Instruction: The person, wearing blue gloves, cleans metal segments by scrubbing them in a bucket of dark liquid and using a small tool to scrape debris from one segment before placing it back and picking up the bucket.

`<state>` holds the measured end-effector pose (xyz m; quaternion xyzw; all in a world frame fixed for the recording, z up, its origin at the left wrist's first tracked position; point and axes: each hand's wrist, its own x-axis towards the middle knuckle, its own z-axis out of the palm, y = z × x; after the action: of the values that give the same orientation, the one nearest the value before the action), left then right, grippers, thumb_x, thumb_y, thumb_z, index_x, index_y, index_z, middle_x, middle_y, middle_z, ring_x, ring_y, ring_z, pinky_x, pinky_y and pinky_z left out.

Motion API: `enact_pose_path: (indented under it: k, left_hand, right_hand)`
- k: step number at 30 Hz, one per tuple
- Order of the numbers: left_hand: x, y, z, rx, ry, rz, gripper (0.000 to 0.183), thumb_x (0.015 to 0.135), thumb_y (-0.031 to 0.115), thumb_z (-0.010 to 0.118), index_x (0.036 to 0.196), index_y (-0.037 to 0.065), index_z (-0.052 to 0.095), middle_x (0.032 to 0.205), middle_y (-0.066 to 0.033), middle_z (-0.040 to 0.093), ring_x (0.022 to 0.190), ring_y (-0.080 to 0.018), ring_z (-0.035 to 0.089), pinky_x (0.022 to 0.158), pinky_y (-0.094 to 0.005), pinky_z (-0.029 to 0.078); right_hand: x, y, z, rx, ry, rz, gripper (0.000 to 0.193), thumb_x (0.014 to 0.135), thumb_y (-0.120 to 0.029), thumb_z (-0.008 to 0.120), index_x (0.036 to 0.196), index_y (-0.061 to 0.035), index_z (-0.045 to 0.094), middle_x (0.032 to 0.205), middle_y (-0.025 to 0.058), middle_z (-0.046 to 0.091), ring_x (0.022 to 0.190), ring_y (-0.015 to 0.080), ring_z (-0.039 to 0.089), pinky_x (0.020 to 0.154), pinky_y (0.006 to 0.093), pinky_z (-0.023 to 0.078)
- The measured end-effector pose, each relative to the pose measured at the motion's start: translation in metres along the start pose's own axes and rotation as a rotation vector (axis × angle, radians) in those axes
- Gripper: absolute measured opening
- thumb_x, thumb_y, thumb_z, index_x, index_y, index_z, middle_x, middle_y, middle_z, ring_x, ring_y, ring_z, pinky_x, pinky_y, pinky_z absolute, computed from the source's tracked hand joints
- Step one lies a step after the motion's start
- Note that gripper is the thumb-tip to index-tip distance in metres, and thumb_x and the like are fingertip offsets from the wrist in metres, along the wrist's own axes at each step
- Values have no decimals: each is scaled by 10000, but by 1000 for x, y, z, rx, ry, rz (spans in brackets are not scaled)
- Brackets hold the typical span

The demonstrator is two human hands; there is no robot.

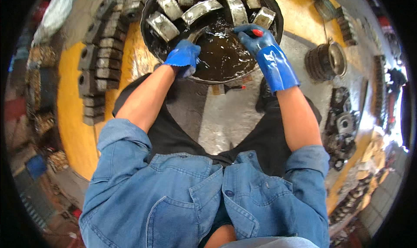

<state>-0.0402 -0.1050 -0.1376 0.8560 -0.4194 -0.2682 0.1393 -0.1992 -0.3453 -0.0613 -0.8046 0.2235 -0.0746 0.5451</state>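
Observation:
A round dark basin (146,35) of murky brown liquid (221,57) stands between my knees. Several wet, curved metal blocks (201,11) sit around its far side. My left hand (184,55), in a blue rubber glove, is closed at the basin's near left. A greyish, oily-looking piece (197,34) shows at its fingertips, too unclear to name. Over the basin's right side my gloved right hand (257,40) is closed around a tool with a red handle end (257,32). The tool's working end is hidden.
Stacks of dark metal blocks (108,59) stand on the yellow-marked floor at the left. A ringed metal cylinder (323,61) sits to the right, with greasy machine parts (344,123) nearer me. More metal parts line the far right.

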Motion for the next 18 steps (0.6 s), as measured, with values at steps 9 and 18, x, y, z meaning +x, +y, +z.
enact_pose_path:
  k: [9,18]
  left_hand:
    - [24,-63,35,-903,-175,-495,283,1015,223,573,1184,39,706,1045,-93,753,871,-201,696,775,-342,574]
    - [27,-32,-2,-1277,-379,-585,295,1076,290,463,1167,101,671,991,-62,708,797,-216,636,658,-372,555]
  right_hand:
    - [30,12,-7,-11,31,-74,160,889,-234,794,1037,-179,820,951,65,802,872,184,757,868,332,606]
    - [22,-3,-48,-176,92,-9,155,930,-177,772,1081,-170,807,931,7,789,811,114,704,810,297,609]
